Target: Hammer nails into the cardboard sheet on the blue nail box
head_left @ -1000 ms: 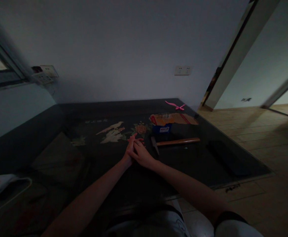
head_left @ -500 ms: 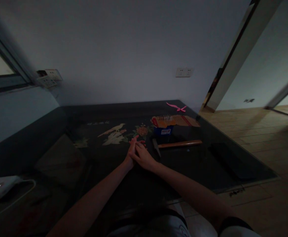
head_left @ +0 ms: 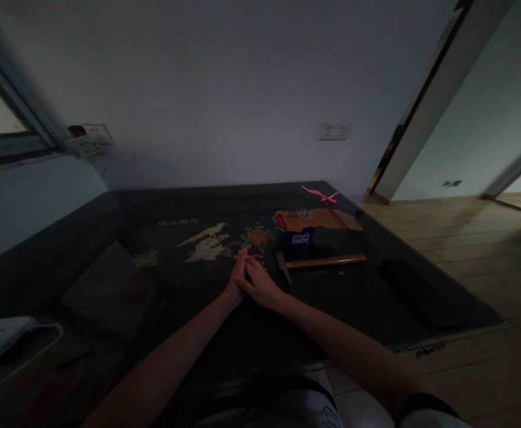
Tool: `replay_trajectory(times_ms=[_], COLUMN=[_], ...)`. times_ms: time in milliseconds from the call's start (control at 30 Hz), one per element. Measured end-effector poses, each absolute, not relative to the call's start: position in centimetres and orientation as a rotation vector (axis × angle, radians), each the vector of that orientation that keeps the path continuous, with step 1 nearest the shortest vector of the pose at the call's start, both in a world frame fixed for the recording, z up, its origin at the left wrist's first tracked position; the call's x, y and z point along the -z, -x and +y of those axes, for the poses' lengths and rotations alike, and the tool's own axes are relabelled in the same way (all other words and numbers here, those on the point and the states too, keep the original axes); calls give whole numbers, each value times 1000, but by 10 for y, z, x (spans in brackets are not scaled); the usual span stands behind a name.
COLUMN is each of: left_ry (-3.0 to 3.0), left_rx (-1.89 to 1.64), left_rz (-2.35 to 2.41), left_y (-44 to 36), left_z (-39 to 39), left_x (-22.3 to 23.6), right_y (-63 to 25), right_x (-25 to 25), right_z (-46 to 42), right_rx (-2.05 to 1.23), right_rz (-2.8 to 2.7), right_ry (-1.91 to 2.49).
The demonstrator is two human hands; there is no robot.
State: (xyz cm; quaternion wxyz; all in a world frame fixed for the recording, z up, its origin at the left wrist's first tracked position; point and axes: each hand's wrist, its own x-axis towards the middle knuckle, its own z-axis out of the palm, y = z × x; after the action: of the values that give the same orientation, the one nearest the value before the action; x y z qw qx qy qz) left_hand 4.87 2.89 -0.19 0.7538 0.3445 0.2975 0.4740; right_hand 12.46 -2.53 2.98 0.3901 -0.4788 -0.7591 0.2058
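My left hand (head_left: pixel 237 278) and my right hand (head_left: pixel 260 286) are clasped together over the dark tabletop, their fingers interlaced. No object shows between them. Just to their right lies a hammer (head_left: pixel 327 261), its metal head toward my hands and its wooden handle pointing right. Behind the hammer is a small blue box (head_left: pixel 300 238). A torn piece of brown and red cardboard (head_left: pixel 332 219) rests over this box, with several thin dark nails (head_left: pixel 298 213) on it.
A pink ribbon (head_left: pixel 320 194) lies at the back of the table (head_left: pixel 242 351). Near the right edge is a flat black object (head_left: pixel 416 291). At far left sits a white device (head_left: pixel 2 337) with a cable. Wall sockets (head_left: pixel 333 131) are above the table.
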Motion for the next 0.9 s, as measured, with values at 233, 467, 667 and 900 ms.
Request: replay_trajectory(times_ms=[233,467,667,900], left_ry=[-738,-732,-727,-735], left_rx=[-1036,-1035,-1038,-1036], left_rz=[623,661,636,625], left_y=[-47,-48,-48,-48], left_z=[25,25,26,30], left_x=[-1,-3,-1,4], right_y=[-124,-125,-124,-124], right_x=[-27,-27,-27,-26], right_z=[-23,-23,-23,-23], right_rx=[-519,-525,-530,-515], right_rz=[-1919,-1924,-1917,-1922], right_ry=[1224,1226,1240,1237])
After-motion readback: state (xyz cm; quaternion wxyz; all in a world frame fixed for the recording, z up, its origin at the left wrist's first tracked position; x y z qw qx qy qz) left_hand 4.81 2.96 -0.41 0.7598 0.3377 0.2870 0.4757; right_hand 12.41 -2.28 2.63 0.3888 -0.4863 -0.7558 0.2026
